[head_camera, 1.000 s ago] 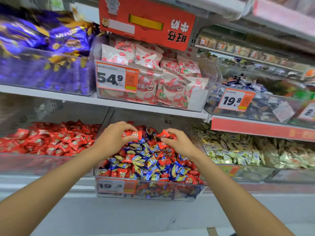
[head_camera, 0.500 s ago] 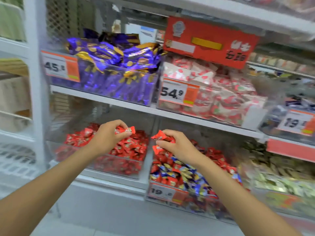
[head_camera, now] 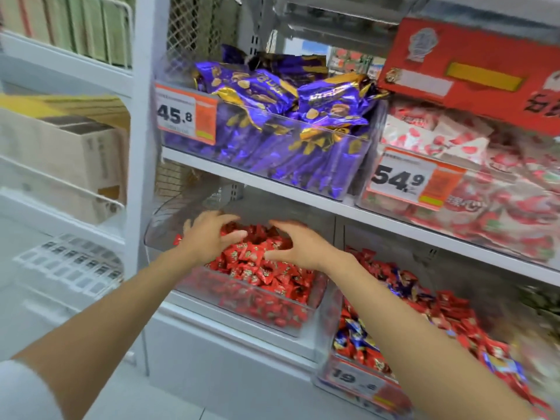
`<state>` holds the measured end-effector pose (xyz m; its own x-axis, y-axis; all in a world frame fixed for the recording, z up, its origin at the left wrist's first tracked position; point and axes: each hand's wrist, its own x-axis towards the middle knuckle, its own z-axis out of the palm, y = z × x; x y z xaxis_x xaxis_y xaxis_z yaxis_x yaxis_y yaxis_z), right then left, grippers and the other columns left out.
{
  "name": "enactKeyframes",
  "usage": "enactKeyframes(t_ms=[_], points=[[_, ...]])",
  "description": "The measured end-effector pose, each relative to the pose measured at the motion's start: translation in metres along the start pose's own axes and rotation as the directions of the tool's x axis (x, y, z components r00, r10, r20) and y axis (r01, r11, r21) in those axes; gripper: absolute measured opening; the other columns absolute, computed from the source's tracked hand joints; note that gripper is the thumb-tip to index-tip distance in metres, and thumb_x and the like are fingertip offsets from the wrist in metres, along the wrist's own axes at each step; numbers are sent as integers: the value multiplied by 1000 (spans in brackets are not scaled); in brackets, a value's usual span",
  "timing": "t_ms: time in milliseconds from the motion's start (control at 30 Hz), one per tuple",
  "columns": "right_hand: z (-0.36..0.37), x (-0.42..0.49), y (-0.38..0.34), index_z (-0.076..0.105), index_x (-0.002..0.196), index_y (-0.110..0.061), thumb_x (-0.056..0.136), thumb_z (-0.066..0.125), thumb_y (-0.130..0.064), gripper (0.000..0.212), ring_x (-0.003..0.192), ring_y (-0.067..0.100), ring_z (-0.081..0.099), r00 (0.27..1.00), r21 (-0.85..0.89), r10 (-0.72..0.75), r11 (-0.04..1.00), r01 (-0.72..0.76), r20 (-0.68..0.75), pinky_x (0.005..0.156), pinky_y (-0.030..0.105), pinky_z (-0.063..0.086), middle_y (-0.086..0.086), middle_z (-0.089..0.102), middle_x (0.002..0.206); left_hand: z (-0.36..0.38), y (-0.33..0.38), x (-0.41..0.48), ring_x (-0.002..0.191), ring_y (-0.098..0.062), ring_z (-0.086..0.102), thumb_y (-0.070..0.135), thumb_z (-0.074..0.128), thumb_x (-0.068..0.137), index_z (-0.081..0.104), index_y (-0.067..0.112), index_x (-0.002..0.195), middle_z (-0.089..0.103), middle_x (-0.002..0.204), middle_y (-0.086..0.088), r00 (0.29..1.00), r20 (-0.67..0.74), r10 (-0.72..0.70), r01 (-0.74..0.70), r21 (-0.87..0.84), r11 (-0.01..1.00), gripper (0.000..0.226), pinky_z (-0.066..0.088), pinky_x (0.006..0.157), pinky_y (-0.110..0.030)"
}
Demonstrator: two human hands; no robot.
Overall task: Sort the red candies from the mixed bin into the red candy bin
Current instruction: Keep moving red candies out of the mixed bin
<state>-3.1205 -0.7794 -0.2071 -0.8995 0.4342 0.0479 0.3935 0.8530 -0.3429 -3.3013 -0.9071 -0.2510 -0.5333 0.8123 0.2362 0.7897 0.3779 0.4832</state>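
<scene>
Both hands are hovering over the red bin (head_camera: 251,301) at the frame's centre. The left hand (head_camera: 209,234) is spreading its fingers wide and the right hand (head_camera: 300,245) is arching its fingers loosely, neither visibly gripping anything, though the palms are facing away. Red candies (head_camera: 266,271) are lying heaped in that bin, the hands partly covering them, while the mixed bin (head_camera: 325,322) is sitting just beside it at lower right, its far end smearing into blur.

A single wide-angle camera rides on the person's head, close up to the shelving (head_camera: 272,185), facing forward and a little downward. The left hand (head_camera: 209,237) and right hand (head_camera: 304,248) sit near frame centre, reaching in from the lower corners.
</scene>
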Motion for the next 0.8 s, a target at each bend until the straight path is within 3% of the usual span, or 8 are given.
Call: enactKeyframes(t_ms=[67,167,300,400,467,567,667,800], points=[[-12,-27,15,47,140,-17,87,68,-38,61,134,16,42,989,-12,-23,1000,22,-143,109,22,27,2,47,145,2,24,-9,120,-25,52,79,33,70,62,26,122,62,122,-3,992,-31,125,-126,-41,991,80,40,101,-48],[-30,-84,54,57,130,-19,92,61,-35,41,124,17,52,962,-3,55,998,-58,-267,106,33,38,0,59,133,11,75,-27,112,-21,58,74,35,72,66,17,116,66,116,-2,960,-14,280,-280,-137,950,78,44,98,-37],[-52,-172,107,63,121,-17,93,61,-26,30,113,13,56,927,57,261,965,-255,-270,96,25,40,-2,63,120,39,153,-39,115,-21,55,59,57,82,63,20,119,64,119,-1,902,11,431,-423,-176,889,53,39,102,-33],[-62,-225,149,68,111,-19,90,65,-21,20,105,16,63,881,160,401,915,-371,-251,98,36,46,1,68,113,62,214,-47,119,-20,49,39,64,87,61,19,122,61,124,-3,856,30,516,-498,-221,839,40,32,102,-27],[-63,-250,172,67,104,-26,90,66,-22,15,99,12,64,863,215,450,888,-406,-229,94,33,48,-1,69,110,81,241,-49,119,-19,46,38,64,88,59,20,123,58,125,-1,835,108,540,-502,-254,827,40,32,102,-27],[-59,-269,188,67,111,-19,90,66,-25,22,91,7,60,848,238,485,868,-437,-213,83,22,45,-6,66,107,106,262,-45,122,-17,47,43,64,87,59,24,122,57,127,2,783,267,563,-503,-262,824,40,35,104,-32],[-53,-271,190,64,118,-20,87,70,-27,32,102,10,62,868,362,478,840,-405,-137,94,30,49,-5,65,114,117,267,-45,110,-8,55,40,66,86,65,26,111,61,115,11,709,449,544,-450,-306,839,29,42,91,-24],[-46,-255,180,47,140,-26,86,71,-33,60,126,5,43,936,297,321,888,-351,145,104,22,36,-8,46,142,116,258,-48,106,-6,55,40,69,82,69,27,105,62,110,11,712,424,560,-466,-311,828,27,45,92,-25]])
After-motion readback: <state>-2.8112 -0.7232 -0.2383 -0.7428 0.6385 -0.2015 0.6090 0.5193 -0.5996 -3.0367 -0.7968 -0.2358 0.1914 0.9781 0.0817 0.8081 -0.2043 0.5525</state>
